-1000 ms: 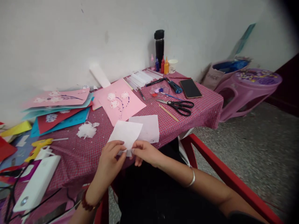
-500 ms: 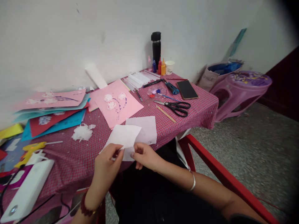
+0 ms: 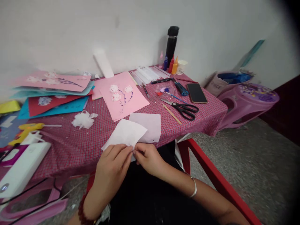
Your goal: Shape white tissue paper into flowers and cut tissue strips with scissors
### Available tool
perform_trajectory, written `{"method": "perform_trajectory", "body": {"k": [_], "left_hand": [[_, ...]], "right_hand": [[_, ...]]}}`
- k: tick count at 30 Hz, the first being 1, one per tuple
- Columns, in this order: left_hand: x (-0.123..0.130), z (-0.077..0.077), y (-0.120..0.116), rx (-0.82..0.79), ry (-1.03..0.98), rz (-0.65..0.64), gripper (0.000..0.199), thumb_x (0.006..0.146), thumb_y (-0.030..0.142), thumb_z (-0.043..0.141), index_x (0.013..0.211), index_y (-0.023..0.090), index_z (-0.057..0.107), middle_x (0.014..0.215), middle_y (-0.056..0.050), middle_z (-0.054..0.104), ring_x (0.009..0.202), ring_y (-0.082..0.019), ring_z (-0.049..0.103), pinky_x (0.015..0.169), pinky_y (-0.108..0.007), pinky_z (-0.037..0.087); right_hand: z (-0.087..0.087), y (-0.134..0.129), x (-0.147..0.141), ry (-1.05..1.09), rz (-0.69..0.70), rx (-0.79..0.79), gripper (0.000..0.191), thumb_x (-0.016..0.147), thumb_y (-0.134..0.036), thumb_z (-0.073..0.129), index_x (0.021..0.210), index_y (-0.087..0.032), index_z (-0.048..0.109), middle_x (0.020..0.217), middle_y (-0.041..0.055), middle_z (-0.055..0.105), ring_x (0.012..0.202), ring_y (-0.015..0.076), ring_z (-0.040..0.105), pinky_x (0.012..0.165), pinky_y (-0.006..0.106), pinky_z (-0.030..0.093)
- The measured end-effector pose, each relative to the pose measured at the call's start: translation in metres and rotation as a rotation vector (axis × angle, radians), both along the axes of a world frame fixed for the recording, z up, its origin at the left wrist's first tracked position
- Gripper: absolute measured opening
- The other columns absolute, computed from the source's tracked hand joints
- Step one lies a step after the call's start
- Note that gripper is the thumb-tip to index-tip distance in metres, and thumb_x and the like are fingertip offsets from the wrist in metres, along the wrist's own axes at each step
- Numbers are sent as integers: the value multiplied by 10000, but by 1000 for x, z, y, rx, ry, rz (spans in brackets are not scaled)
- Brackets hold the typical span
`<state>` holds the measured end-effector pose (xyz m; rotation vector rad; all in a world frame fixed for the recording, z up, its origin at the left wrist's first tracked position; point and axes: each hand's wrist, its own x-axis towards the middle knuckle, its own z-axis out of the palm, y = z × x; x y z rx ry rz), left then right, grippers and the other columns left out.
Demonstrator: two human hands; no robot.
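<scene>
Near the table's front edge, my left hand (image 3: 112,168) pinches the near edge of a white sheet of tissue paper (image 3: 127,132). My right hand (image 3: 150,158) is closed in a pinch at the same edge, its fingertips almost touching the left ones. The exact spot between the fingertips is hidden. Partly beneath this sheet lies a second white paper sheet (image 3: 151,126) on the checked tablecloth. Beyond them is a pink card (image 3: 138,98) with white tissue flowers and painted purple stems. A crumpled white tissue flower (image 3: 83,120) sits to the left.
Black-handled scissors (image 3: 186,111), a wooden stick (image 3: 172,114), a phone (image 3: 197,92) and a paint palette (image 3: 164,90) lie to the right. A black bottle (image 3: 172,47) stands behind. At left are stacked cards (image 3: 58,104), a yellow glue gun (image 3: 25,131) and a white power bank (image 3: 25,170).
My two hands have come together, fingertips meeting at the paper's near edge. The left hand has moved right and its fingers have closed in more. The view has shifted slightly.
</scene>
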<state>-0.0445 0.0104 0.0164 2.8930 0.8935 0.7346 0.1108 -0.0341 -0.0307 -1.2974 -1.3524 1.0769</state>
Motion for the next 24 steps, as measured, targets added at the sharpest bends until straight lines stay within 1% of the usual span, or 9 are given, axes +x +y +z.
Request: {"method": "perform_trajectory", "body": {"k": [6,11,13,16,19,21,24], "left_hand": [[-1,-5,2,-2,-21,8,82,877,84,552,902,155,584,841,-58,628,795,-201,551,765,-349,444],[-1,-5,4,-103,-119,73,110,875,90,532,803,173,543,750,-25,596,737,-177,544,707,-318,429],[-2,-8,6,-164,-131,83,100,879,107,534,810,177,548,760,-21,596,740,-171,547,701,-307,433],[-5,-15,9,-226,-115,50,55,881,133,552,902,179,573,836,-33,617,798,-177,562,740,-308,448],[-6,-21,8,-225,-101,36,124,879,133,550,987,183,585,901,-52,626,853,-197,565,786,-333,452],[-5,-22,7,-231,-114,42,113,880,123,530,936,191,601,873,-48,624,841,-200,563,782,-340,446],[-2,-19,6,-330,-202,113,119,861,130,531,788,197,597,773,-23,610,769,-184,562,726,-321,434]], "right_hand": [[3,0,-2,-78,11,-47,191,852,-167,488,664,-187,517,564,-41,498,525,96,475,519,197,340],[2,1,-3,-67,-6,-88,185,824,-156,495,641,-185,488,552,-50,479,513,88,466,508,195,311],[1,2,-4,-67,-10,-98,181,824,-160,495,645,-184,490,556,-50,483,517,89,470,513,195,313],[-2,1,-3,-88,-4,-90,159,824,-154,492,669,-183,513,559,-50,496,525,91,475,522,196,319],[-4,1,-2,-112,10,-74,156,828,-145,482,685,-182,531,566,-44,522,530,92,477,527,198,324],[-6,0,-2,-118,12,-76,167,832,-156,482,673,-182,526,566,-39,533,527,94,477,525,200,326],[-8,1,-4,-111,-5,-106,203,830,-198,506,628,-186,489,544,-35,519,513,99,475,506,205,320]]}}
